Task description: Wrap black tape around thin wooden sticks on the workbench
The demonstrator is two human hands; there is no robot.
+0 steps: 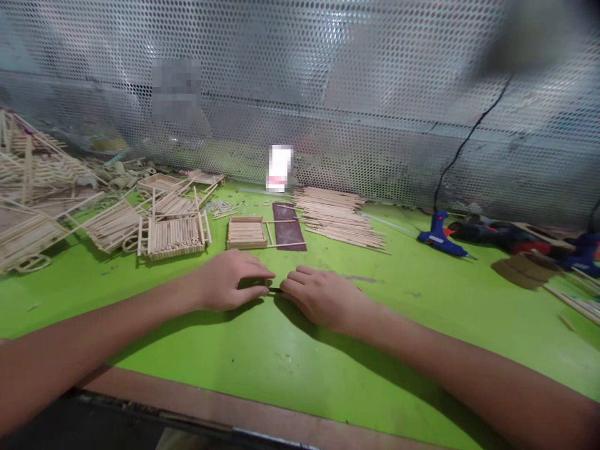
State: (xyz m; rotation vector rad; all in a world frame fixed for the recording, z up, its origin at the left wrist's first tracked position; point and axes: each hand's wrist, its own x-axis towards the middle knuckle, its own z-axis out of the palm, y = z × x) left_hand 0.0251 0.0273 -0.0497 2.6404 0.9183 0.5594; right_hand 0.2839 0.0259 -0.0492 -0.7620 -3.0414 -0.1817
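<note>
My left hand [229, 279] and my right hand [319, 295] rest close together on the green table top [281, 350], fingertips nearly meeting. Both have their fingers curled down. Between them a small dark, thin object [275, 290] shows, pinched from both sides; I cannot make out what it is. Just beyond the hands lie a small flat panel of wooden sticks [245, 232] and a dark brown rectangular sheet [287, 234]. A loose pile of long wooden sticks [340, 217] lies behind to the right.
Several stick-built frames and panels [173, 236] crowd the left side. A blue glue gun [439, 236] lies at the right, with more tools [510, 237] and brown pieces beyond it. A perforated metal screen [375, 94] closes the back. The table's front edge [210, 406] is near me.
</note>
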